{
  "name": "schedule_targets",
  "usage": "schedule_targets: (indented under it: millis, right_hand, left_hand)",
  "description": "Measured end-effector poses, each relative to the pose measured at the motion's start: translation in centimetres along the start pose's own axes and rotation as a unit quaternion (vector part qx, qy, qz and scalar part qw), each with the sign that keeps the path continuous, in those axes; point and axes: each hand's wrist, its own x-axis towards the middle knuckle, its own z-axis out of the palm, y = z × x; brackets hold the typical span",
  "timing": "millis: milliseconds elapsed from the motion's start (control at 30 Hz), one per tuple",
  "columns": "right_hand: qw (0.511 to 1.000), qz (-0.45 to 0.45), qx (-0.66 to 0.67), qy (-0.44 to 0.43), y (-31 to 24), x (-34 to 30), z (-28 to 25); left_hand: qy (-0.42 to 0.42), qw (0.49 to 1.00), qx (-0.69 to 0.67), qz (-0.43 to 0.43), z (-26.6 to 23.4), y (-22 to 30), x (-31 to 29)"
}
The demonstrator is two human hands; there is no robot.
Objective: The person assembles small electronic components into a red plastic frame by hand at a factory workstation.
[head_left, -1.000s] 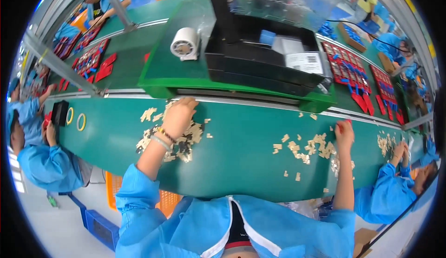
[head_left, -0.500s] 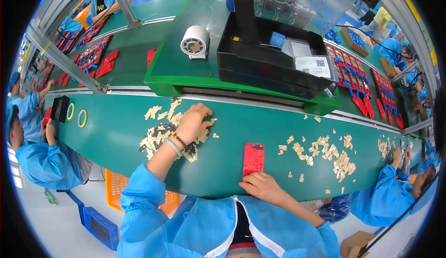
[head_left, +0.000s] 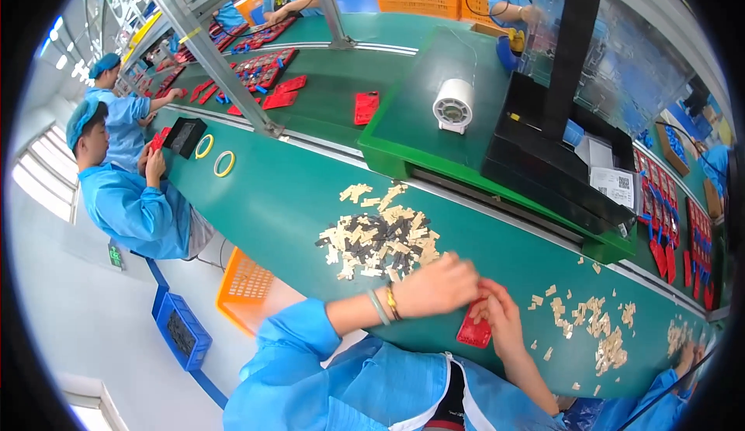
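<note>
A red phone-shaped part (head_left: 473, 333) lies on the green worktable near its front edge, partly covered by my hands. My right hand (head_left: 500, 318) is over its upper right side, fingers bent and tips drawn together. Just left of those fingertips is my left hand (head_left: 441, 285), curled and slightly blurred; its fingertips meet the right hand's above the part. Anything pinched between them is too small or hidden to make out. Left of my hands spreads a pile of small cream pieces (head_left: 353, 238) mixed with black pieces (head_left: 371, 256).
More cream pieces (head_left: 611, 351) are scattered to the right. Beyond the table's back rail, a green-edged stand (head_left: 419, 163) carries a white fan (head_left: 453, 105) and a black bin (head_left: 543, 171). Two tape rolls (head_left: 223, 164) lie far left, near a co-worker (head_left: 128, 198).
The whole view has swung left. My left hand has left the pile of pieces and come to my right hand at the red part; the right hand has risen from the part's near end.
</note>
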Motion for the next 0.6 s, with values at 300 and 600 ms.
schedule_targets:
  millis: [300,600]
  right_hand:
    - [0.981,-0.127,-0.133,0.06,0.6,2.0,1.6]
    - [0.904,-0.218,-0.366,0.041,0.2,-0.4,0.4]
  left_hand:
    - [0.083,0.778,-0.491,-0.382,1.9,3.8,-1.4]
    - [0.138,0.776,-0.459,-0.411,3.3,3.7,-2.5]
